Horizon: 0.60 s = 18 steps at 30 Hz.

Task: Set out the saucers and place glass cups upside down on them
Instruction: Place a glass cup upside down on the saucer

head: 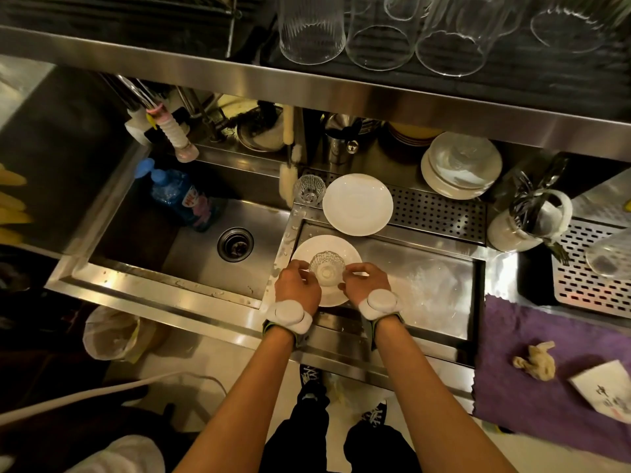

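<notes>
Two bare forearms (239,411) reach forward from the camera, each with a white band (289,314) at the wrist. Left hand (297,285) and right hand (367,283) meet over the saucer (324,244), their fingers curled and narrow. The fingertips pinch the cup (327,269) from its left and right sides. The cup stands at the middle of the saucer, its small base seemingly toward the camera and its mouth down. Whether it rests fully on the saucer I cannot tell.

The saucer lies at the left end of a steel tray (437,268). Just beyond the saucer lies a second saucer (356,204), bare on top and nearly touching it. Beyond the saucer and slightly left stands a second cup (309,189). Left of the saucer is the sink (191,247), with a blue bottle (181,196) lying in it. Farther beyond the saucer, to the right, sits a stack of plates (461,165). Right of the saucer, well apart, lies a purple cloth (529,397) bearing a crumpled rag (534,361).
</notes>
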Available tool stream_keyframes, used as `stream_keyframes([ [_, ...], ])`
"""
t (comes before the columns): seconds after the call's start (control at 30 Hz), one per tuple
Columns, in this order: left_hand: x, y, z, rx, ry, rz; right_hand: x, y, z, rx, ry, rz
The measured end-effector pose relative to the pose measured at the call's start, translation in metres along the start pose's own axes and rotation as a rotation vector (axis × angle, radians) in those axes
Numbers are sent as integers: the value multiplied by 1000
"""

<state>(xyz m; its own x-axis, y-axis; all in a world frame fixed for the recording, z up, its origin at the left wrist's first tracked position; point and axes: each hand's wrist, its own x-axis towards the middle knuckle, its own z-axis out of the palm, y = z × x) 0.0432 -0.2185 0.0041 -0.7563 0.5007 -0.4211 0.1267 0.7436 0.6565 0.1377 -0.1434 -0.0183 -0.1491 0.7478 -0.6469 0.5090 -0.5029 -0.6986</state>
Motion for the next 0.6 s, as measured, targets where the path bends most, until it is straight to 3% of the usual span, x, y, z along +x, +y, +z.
stream_keyframes([
  [0.27, 14, 0, -10, -8, 44, -44, 7, -16, -7, -10, 69, -49],
  [0.6, 49, 29, -26, 18, 62, 58, 29, -62, 1, 19, 19, -186],
])
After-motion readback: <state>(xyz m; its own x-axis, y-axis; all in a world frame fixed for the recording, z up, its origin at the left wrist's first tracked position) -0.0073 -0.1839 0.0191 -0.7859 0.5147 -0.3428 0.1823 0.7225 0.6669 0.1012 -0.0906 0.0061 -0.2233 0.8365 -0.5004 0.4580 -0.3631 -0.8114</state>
